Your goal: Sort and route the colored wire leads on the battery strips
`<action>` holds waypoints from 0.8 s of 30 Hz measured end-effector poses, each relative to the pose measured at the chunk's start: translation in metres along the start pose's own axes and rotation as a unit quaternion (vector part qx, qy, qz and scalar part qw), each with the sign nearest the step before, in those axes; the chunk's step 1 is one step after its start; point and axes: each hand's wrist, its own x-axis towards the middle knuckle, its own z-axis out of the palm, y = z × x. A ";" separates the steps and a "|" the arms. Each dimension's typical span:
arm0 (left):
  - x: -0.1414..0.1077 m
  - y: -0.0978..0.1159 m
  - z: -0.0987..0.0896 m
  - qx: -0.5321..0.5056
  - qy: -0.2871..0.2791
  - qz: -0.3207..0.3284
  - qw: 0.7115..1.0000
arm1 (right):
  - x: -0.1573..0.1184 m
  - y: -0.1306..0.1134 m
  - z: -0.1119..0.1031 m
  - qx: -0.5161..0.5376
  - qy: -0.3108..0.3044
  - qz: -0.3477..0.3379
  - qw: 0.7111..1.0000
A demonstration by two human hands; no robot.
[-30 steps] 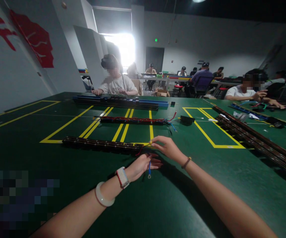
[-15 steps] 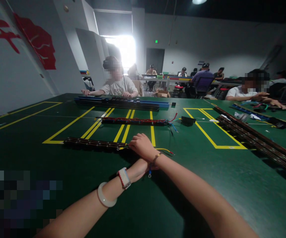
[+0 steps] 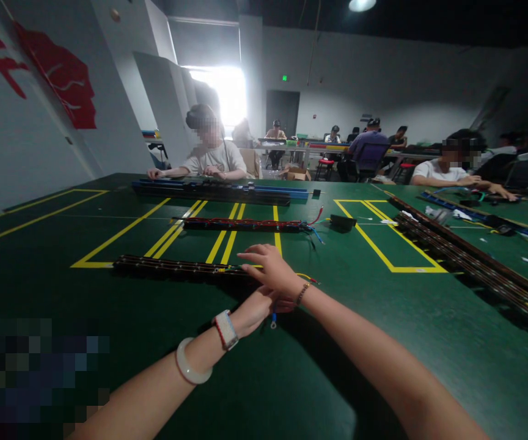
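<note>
A long dark strip (image 3: 163,264) with several wires along it lies crosswise on the green table in front of me. My right hand (image 3: 271,266) is over its right end, fingers stretched out and apart, holding nothing. Beneath my right wrist, my left hand (image 3: 257,308) is closed, its fingers partly hidden. A wire end with a blue ring terminal (image 3: 274,320) hangs out below my left hand. Near the right fingertips lies a yellow-sleeved ring terminal (image 3: 219,270). A yellow wire (image 3: 307,277) with a red tip sticks out right of my right hand.
Beyond lies another strip (image 3: 241,225) with red and blue wires, beside a small black block (image 3: 342,222). Blue and black rails (image 3: 218,190) are at the far edge before a seated person. Long wired strips (image 3: 465,250) run along the right. Yellow tape (image 3: 216,247) marks the green table (image 3: 154,330).
My right hand has opened its fingers and lifted slightly off the strip. My left hand stays low under the right wrist. The view has shifted slightly.
</note>
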 end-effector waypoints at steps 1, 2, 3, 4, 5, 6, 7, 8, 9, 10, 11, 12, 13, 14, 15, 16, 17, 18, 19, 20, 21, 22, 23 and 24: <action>0.000 0.000 0.000 0.004 -0.004 -0.007 1.000 | -0.008 0.005 -0.004 0.009 0.016 0.021 1.000; 0.001 0.000 0.000 0.005 -0.009 -0.013 1.000 | -0.018 0.011 -0.008 0.010 0.025 0.044 0.999; 0.001 0.000 0.000 0.007 -0.012 -0.020 1.000 | -0.028 0.018 -0.011 0.003 0.027 0.067 0.997; 0.002 0.001 0.000 0.014 -0.013 -0.026 0.999 | -0.039 0.025 -0.012 -0.012 0.023 0.087 0.996; 0.002 0.002 0.000 0.026 -0.011 -0.031 0.999 | -0.050 0.032 -0.012 -0.029 0.013 0.105 0.994; 0.002 0.003 0.000 0.046 -0.009 -0.035 0.998 | -0.060 0.038 -0.012 -0.045 0.000 0.119 0.992; 0.002 0.004 -0.001 0.074 -0.006 -0.039 0.996 | -0.069 0.043 -0.011 -0.058 -0.012 0.131 0.990; 0.002 0.005 -0.002 0.108 -0.003 -0.043 0.993 | -0.077 0.047 -0.009 -0.069 -0.025 0.139 0.988; 0.002 0.007 -0.004 0.145 -0.001 -0.048 0.988 | -0.083 0.050 -0.008 -0.078 -0.036 0.145 0.986; 0.002 0.009 -0.006 0.185 0.001 -0.054 0.981 | -0.087 0.051 -0.007 -0.086 -0.045 0.147 0.984; 0.002 0.012 -0.008 0.229 0.001 -0.061 0.971 | -0.089 0.051 -0.006 -0.093 -0.053 0.148 0.983; 0.002 0.015 -0.010 0.279 0.003 -0.064 0.958 | -0.090 0.051 -0.005 -0.098 -0.058 0.147 0.983; 0.001 0.018 -0.012 0.335 0.004 -0.065 0.940 | -0.089 0.051 -0.005 -0.102 -0.061 0.146 0.982; 0.000 0.022 -0.014 0.395 0.005 -0.061 0.917 | -0.088 0.050 -0.004 -0.102 -0.062 0.144 0.982; -0.001 0.025 -0.016 0.451 0.008 -0.049 0.891 | -0.087 0.050 -0.004 -0.102 -0.062 0.143 0.983; -0.002 0.029 -0.017 0.501 0.009 -0.033 0.865 | -0.086 0.050 -0.004 -0.100 -0.062 0.143 0.983; -0.004 0.032 -0.018 0.546 0.012 -0.013 0.838 | -0.086 0.051 -0.004 -0.098 -0.061 0.144 0.983; -0.005 0.035 -0.018 0.586 0.017 0.014 0.810 | -0.085 0.051 -0.003 -0.095 -0.060 0.146 0.983; -0.007 0.037 -0.019 0.618 0.021 0.040 0.784 | -0.085 0.052 -0.003 -0.093 -0.060 0.148 0.983; -0.008 0.038 -0.019 0.642 0.024 0.065 0.763 | -0.085 0.053 -0.002 -0.092 -0.059 0.151 0.982; -0.009 0.039 -0.020 0.657 0.023 0.087 0.749 | -0.086 0.053 -0.002 -0.091 -0.059 0.152 0.982; -0.009 0.040 -0.020 0.661 0.021 0.104 0.743 | -0.086 0.054 -0.002 -0.091 -0.059 0.154 0.982; -0.009 0.040 -0.021 0.659 0.018 0.118 0.743 | -0.086 0.054 -0.001 -0.090 -0.060 0.155 0.982; -0.009 0.041 -0.022 0.655 0.015 0.128 0.745 | -0.086 0.054 -0.001 -0.090 -0.061 0.157 0.982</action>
